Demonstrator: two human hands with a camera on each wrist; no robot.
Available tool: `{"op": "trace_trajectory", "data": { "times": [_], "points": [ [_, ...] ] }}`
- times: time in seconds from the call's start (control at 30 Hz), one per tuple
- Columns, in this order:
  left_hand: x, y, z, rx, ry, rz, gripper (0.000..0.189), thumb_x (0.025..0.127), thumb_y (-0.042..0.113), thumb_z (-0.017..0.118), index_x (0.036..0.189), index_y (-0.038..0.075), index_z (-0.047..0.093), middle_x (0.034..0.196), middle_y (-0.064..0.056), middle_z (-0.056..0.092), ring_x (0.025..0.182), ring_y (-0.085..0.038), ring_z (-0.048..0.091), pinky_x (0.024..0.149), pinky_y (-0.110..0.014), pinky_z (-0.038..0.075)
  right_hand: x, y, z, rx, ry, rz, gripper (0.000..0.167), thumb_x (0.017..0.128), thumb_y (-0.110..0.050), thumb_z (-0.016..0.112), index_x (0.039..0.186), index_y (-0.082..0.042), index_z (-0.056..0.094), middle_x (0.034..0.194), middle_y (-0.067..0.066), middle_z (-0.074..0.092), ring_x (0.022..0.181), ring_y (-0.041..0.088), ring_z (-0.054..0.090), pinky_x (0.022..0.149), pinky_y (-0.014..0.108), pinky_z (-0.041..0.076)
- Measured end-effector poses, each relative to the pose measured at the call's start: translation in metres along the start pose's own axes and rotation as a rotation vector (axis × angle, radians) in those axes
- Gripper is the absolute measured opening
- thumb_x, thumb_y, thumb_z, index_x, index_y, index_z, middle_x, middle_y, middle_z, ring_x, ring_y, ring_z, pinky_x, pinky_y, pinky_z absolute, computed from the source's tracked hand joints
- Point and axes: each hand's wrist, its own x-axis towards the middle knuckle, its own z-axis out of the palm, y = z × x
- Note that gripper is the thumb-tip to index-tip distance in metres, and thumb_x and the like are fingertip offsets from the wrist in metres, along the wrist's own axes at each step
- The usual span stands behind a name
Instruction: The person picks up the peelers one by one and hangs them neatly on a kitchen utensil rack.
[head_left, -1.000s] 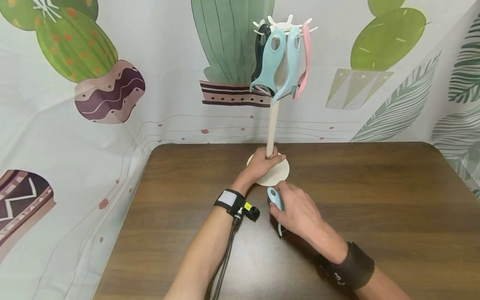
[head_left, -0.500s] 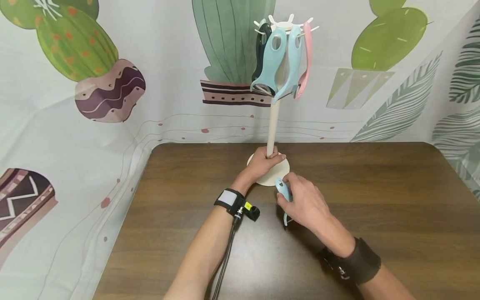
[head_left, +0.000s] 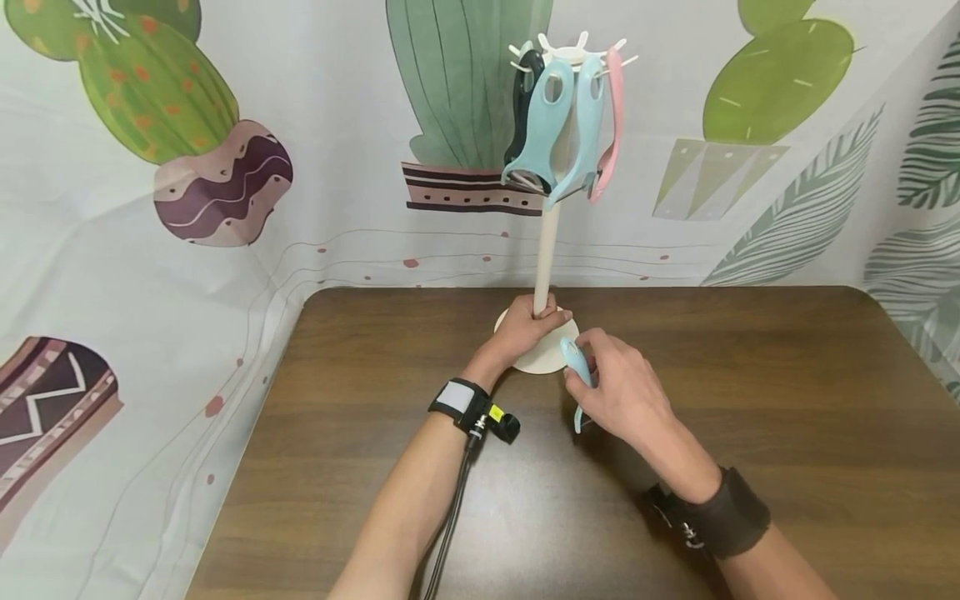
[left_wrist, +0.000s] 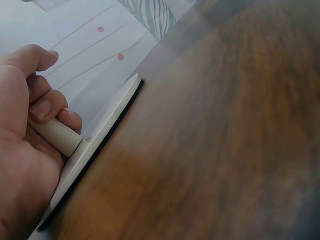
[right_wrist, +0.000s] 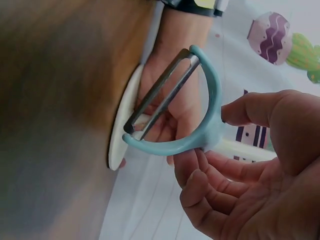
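Note:
My left hand (head_left: 525,329) grips the foot of a cream rack's post (left_wrist: 59,136), just above its round base (head_left: 542,357). Between thumb and fingers my right hand (head_left: 624,385) pinches a light blue peeler (head_left: 577,365). The right wrist view shows that peeler's Y-shaped head (right_wrist: 214,131) with its metal blade (right_wrist: 165,100) facing the rack's base. High on the rack, white hooks (head_left: 581,39) carry several peelers: a black peeler (head_left: 521,112), a front light blue peeler (head_left: 546,125), another light blue peeler (head_left: 588,117) beside it, and a pink peeler (head_left: 612,117).
A brown wooden table (head_left: 757,400) lies under both hands. Behind it hangs a white cloth (head_left: 330,150) printed with cacti and leaves. From the left wrist's strap (head_left: 459,402), a black cable (head_left: 453,508) runs toward the near edge.
My right hand has moved up and a little to the right with the light blue peeler, off to the right side of the base. The left hand stays on the post.

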Motion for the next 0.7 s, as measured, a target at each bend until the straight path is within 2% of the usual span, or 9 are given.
{"op": "trace_trajectory", "data": {
  "times": [0.27, 0.43, 0.7],
  "points": [
    [-0.001, -0.001, 0.000, 0.012, 0.020, 0.009, 0.039, 0.090, 0.025, 0.067, 0.065, 0.014, 0.040, 0.058, 0.006, 0.035, 0.058, -0.011, 0.040, 0.052, -0.025, 0.033, 0.012, 0.004, -0.016, 0.032, 0.083, -0.039, 0.036, 0.088, -0.021, 0.066, 0.119, -0.008, 0.056, 0.085, 0.001, 0.060, 0.071, 0.016, 0.059, 0.060, 0.030, 0.047],
    [0.000, -0.002, 0.001, 0.039, 0.024, 0.018, 0.040, 0.089, 0.030, 0.068, 0.064, 0.015, 0.040, 0.057, 0.006, 0.034, 0.056, -0.011, 0.036, 0.050, -0.026, 0.030, 0.018, 0.008, -0.026, 0.039, 0.112, -0.026, 0.036, 0.089, -0.020, 0.066, 0.122, -0.009, 0.055, 0.087, 0.002, 0.061, 0.073, 0.015, 0.060, 0.063, 0.032, 0.049],
    [0.001, -0.003, 0.000, 0.014, 0.009, 0.032, 0.044, 0.090, 0.030, 0.068, 0.063, 0.015, 0.036, 0.058, 0.007, 0.032, 0.056, -0.011, 0.032, 0.051, -0.027, 0.028, 0.026, 0.011, -0.044, 0.058, 0.178, -0.013, 0.038, 0.089, -0.022, 0.066, 0.125, -0.011, 0.055, 0.089, 0.000, 0.063, 0.074, 0.013, 0.061, 0.064, 0.031, 0.047]
  ]
}}
